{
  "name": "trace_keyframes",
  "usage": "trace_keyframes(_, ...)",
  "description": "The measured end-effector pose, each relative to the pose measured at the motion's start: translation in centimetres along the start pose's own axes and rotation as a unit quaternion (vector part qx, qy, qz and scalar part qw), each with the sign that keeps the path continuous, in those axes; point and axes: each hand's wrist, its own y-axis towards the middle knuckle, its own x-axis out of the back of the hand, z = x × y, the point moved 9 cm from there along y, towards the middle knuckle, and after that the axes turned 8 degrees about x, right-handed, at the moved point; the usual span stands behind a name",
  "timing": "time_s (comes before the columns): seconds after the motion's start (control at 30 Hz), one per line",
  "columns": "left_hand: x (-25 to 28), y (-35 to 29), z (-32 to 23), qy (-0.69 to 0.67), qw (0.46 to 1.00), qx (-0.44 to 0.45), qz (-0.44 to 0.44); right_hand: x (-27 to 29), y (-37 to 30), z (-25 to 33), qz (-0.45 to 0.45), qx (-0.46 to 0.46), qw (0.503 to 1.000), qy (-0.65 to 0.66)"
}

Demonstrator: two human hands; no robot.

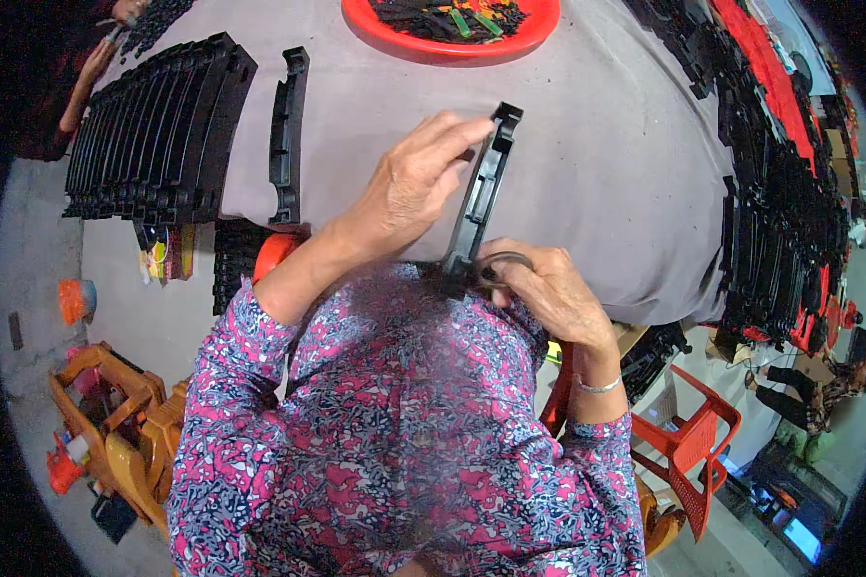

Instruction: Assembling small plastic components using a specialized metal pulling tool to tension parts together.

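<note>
A long, narrow black plastic part (481, 197) stands out from my body over the table edge, its far end tilted a little to the right. My left hand (409, 183) grips it near the far end, fingertips on its upper side and thumb along its left side. Close to my shirt, my right hand (548, 288) is closed at the part's near end. A dark curved loop (508, 258), like a tool's handle, shows at its fingers; the rest of that tool is hidden. A similar black part (287, 139) lies alone to the left.
A row of black parts (159, 135) lies at the left of the grey-covered table (606, 154). A red basin (452, 50) with small scraps stands at the far side. Black parts (765, 212) are heaped at the right. Another person's hand (94, 65) shows far left.
</note>
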Motion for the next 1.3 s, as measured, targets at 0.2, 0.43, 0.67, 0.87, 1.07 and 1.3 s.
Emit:
trace_keyframes(0.2,-0.1,-1.2,0.3,-0.027,0.996,0.084,0.006,6.5,-2.1,-0.1,-0.251,0.042,0.912,0.323)
trace_keyframes(0.43,-2.0,-2.2,-0.9,0.106,0.988,0.102,0.038,11.6,0.2,6.1,-0.233,0.347,0.724,0.549)
trace_keyframes(0.67,-1.7,-2.0,-1.9,0.062,0.993,0.09,0.04,10.3,5.8,3.5,-0.247,0.266,0.762,0.536)
trace_keyframes(0.87,-1.1,-2.1,-3.0,0.113,0.993,0.01,0.038,9.6,7.5,2.7,-0.245,0.234,0.789,0.512)
trace_keyframes(1.07,-2.0,-2.9,-3.3,0.164,0.983,-0.042,0.076,9.2,8.0,2.6,-0.242,0.202,0.803,0.506)
trace_keyframes(1.3,-2.8,-3.0,-3.8,0.177,0.975,-0.055,0.122,9.0,8.0,2.3,-0.276,0.155,0.815,0.484)
